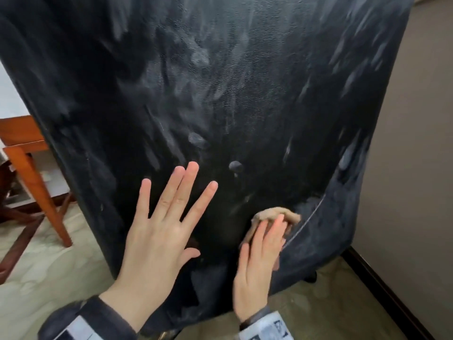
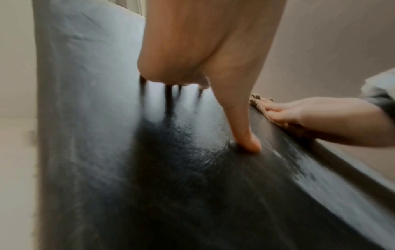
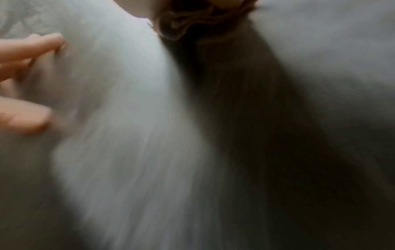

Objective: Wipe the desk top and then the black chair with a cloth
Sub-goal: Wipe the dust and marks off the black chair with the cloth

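The black chair [image 1: 245, 94] fills the head view, its leather back streaked with pale dust and smears. My left hand [image 1: 166, 222] lies flat on the lower middle of the back with fingers spread and straight. In the left wrist view its thumb [image 2: 241, 132] presses the chair [image 2: 107, 135]. To the right, my right hand [image 1: 262, 246] presses a tan cloth [image 1: 274, 213] against the back near a curved seam, fingers straight over it. The cloth [image 2: 258, 101] shows under the right hand [image 2: 310, 115]. The right wrist view is blurred, with the bunched cloth [image 3: 186, 22] at the top.
A wooden desk leg [image 1: 36, 180] and frame stand to the left of the chair. A beige wall [image 1: 416, 168] with a dark baseboard [image 1: 382, 290] runs close on the right. Pale patterned floor [image 1: 49, 278] lies below.
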